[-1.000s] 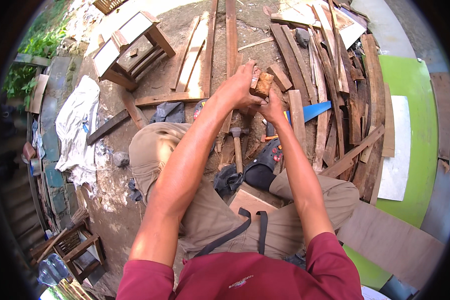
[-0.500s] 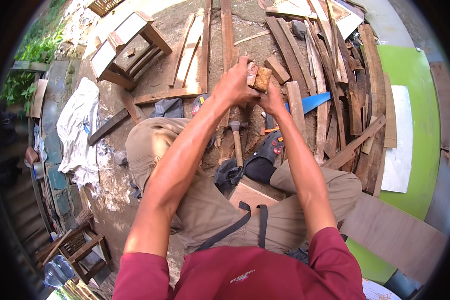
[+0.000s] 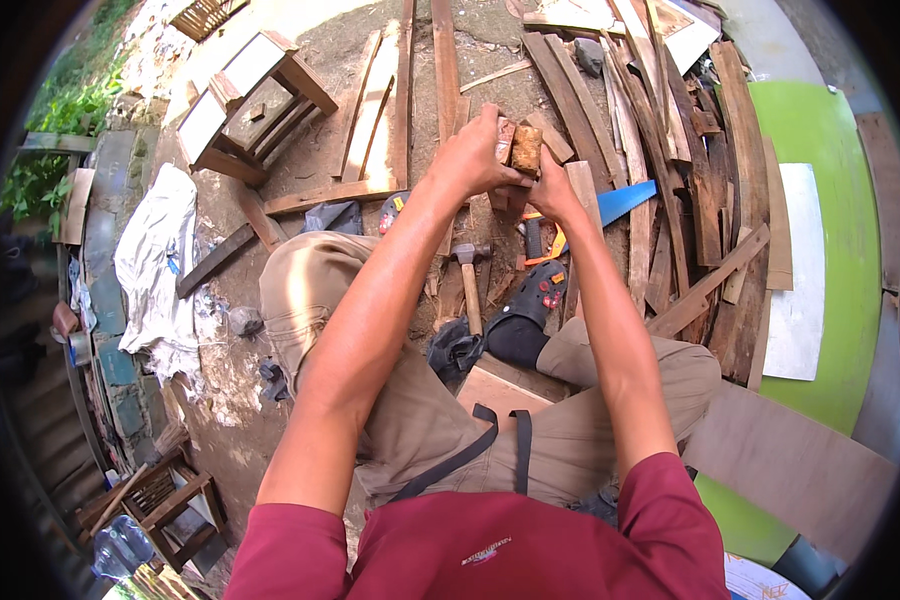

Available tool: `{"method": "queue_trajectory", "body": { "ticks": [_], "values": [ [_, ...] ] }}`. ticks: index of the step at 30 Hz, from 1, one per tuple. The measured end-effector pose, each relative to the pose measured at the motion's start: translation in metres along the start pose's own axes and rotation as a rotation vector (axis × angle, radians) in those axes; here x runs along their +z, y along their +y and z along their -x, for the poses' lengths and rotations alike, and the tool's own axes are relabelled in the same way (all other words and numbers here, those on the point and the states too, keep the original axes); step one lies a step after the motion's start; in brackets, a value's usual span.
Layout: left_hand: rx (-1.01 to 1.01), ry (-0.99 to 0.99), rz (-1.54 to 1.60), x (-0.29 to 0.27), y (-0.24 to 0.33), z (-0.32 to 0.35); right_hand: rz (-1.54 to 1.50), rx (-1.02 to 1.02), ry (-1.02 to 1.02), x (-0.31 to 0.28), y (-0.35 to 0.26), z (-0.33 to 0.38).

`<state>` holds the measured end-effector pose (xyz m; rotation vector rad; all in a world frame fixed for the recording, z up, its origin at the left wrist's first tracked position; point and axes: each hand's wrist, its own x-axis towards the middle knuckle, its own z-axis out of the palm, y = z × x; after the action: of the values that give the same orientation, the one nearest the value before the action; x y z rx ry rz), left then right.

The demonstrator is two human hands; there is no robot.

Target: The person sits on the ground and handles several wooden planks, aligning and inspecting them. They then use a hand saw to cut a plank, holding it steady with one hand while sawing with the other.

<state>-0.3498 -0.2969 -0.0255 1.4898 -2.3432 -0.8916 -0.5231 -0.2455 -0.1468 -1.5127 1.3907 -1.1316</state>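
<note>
Out in front of me, my left hand [image 3: 473,158] and my right hand [image 3: 554,190] are closed around wooden pieces, held side by side with their ends toward me. One wood piece [image 3: 526,150] has a rough yellow-brown end; the other, at its left, is reddish and partly hidden by my left fingers. Below my hands a hammer [image 3: 470,280] rests on the ground with its head away from me. Beside my right wrist lies a handsaw [image 3: 625,202] with a blue blade and an orange and black handle, partly covered by my forearm.
Many old boards [image 3: 705,190] are piled at the right, next to a green panel [image 3: 820,250]. A wooden frame with white panels [image 3: 255,70] stands at far left, near a white cloth [image 3: 158,265]. Between my legs are a wooden block [image 3: 500,388] and a dark bag [image 3: 456,348].
The wood pieces have turned slightly in my hands and shifted a little to the left. More of the saw's handle and the hammer's head now shows.
</note>
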Motion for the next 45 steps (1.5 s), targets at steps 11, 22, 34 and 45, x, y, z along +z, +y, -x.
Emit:
{"method": "queue_trajectory", "body": {
  "ticks": [11,22,34,45],
  "values": [
    [0.084,0.035,0.110,0.014,0.000,0.000,0.047,0.086,-0.008,0.001,0.041,0.000],
    [0.094,0.061,0.171,0.020,0.011,0.000,0.085,0.048,-0.053,-0.018,0.031,-0.005],
    [0.124,0.127,0.188,0.033,0.013,-0.004,-0.014,-0.064,-0.003,-0.026,0.002,0.002],
    [0.113,0.125,0.182,0.038,0.024,-0.004,0.031,0.000,0.007,-0.034,-0.020,0.014]
  ]
}}
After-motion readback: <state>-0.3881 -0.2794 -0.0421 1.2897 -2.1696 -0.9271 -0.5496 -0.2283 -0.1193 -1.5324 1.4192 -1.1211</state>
